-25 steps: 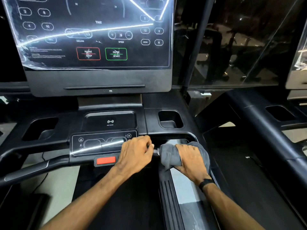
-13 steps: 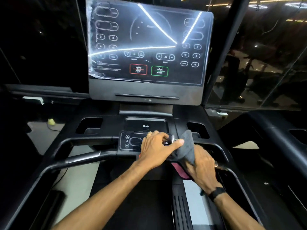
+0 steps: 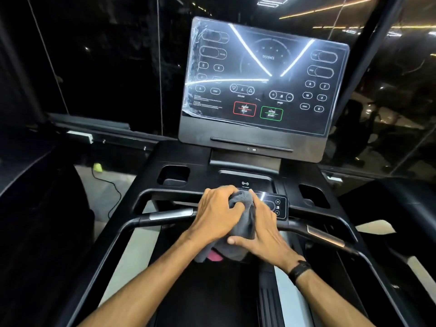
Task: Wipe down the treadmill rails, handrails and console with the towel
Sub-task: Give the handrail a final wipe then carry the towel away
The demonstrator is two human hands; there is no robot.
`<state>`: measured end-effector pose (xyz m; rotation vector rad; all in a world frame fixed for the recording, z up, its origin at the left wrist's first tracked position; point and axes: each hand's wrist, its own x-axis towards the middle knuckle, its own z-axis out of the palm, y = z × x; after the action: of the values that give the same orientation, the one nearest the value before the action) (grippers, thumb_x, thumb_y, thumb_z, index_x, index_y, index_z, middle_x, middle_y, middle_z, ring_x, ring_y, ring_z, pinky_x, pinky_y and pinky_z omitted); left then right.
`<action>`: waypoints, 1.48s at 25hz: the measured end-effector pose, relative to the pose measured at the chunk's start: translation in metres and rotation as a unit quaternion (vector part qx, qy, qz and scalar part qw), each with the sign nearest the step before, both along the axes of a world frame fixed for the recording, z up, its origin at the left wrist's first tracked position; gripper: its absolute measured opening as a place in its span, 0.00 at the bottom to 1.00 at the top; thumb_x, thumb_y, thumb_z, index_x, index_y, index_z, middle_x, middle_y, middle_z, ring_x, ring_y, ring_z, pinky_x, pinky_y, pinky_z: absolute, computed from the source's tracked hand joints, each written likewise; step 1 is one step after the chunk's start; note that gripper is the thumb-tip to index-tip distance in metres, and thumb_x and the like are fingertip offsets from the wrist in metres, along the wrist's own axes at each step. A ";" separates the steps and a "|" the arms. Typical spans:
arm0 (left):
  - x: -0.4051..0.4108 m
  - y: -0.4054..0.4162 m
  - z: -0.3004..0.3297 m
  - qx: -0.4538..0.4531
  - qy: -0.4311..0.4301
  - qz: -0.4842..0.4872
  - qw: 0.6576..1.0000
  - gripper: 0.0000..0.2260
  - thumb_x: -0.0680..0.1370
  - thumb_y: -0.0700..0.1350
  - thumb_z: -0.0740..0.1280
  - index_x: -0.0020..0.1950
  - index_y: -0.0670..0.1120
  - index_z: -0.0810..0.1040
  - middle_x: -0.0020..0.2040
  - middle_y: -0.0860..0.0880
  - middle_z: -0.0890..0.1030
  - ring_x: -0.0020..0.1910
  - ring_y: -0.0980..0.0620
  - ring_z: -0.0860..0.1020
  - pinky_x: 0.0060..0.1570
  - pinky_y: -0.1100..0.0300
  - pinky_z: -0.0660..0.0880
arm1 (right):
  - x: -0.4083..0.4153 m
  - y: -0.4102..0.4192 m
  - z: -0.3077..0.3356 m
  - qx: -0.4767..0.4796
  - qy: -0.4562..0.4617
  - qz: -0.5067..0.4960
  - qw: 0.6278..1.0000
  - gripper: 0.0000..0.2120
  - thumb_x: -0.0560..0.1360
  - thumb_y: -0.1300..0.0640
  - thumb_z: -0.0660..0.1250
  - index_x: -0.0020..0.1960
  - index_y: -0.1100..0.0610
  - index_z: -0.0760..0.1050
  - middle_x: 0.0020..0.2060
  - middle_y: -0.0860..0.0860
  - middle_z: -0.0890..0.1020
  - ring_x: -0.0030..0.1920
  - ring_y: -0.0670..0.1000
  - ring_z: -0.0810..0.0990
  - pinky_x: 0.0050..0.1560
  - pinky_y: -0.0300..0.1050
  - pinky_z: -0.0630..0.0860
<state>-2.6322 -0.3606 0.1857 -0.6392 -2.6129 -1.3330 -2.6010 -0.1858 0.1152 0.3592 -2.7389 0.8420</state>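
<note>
At the far left of the frame, a yellow-green object (image 3: 97, 167) is seen on the floor, with a black cable (image 3: 112, 185) trailing from it. Right of this, the left handrail (image 3: 169, 214) is seen as a dark bar with a silver grip. At the lower centre, the grey towel (image 3: 244, 223) is bunched over the front bar and the small control panel (image 3: 273, 205). It is gripped from the left by the left hand (image 3: 215, 215), whose fingers are curled round it, and held from the right by the right hand (image 3: 264, 234), thumb pressed to the cloth. A black band (image 3: 299, 270) is worn on the right wrist. In the upper centre right the console (image 3: 264, 83) is seen, film-covered. The right handrail (image 3: 325, 236) lies at the lower right.
</note>
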 end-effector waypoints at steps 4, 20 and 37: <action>-0.002 -0.007 0.000 0.034 -0.012 -0.020 0.999 0.10 0.68 0.51 0.60 0.41 0.48 0.78 0.37 0.52 0.81 0.41 0.50 0.78 0.44 0.55 0.73 | 0.002 0.013 0.009 0.072 -0.031 0.019 0.997 0.53 0.65 0.27 0.72 0.80 0.44 0.50 0.73 0.32 0.57 0.73 0.38 0.55 0.72 0.38 0.50; 0.041 0.121 -0.005 -0.019 -0.070 -0.064 0.995 0.11 0.71 0.43 0.67 0.30 0.47 0.69 0.31 0.50 0.75 0.39 0.42 0.76 0.36 0.56 0.67 | 0.155 0.159 0.044 0.086 -0.066 -0.274 0.956 0.22 0.69 0.35 0.72 0.45 0.53 0.73 0.41 0.45 0.78 0.46 0.50 0.77 0.45 0.52 0.74; 0.357 0.395 -0.017 -0.069 -0.025 -0.390 0.918 0.04 0.74 0.47 0.66 0.45 0.51 0.80 0.44 0.48 0.82 0.50 0.42 0.80 0.45 0.55 0.71 | 0.594 0.296 0.053 0.100 -0.048 -0.566 0.817 0.18 0.74 0.42 0.71 0.42 0.55 0.72 0.38 0.49 0.77 0.41 0.54 0.76 0.40 0.54 0.72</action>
<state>-2.2755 0.0345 0.1689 -1.8306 -2.5894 -1.3176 -2.0071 0.1105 0.1687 -1.2040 -2.4286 0.2132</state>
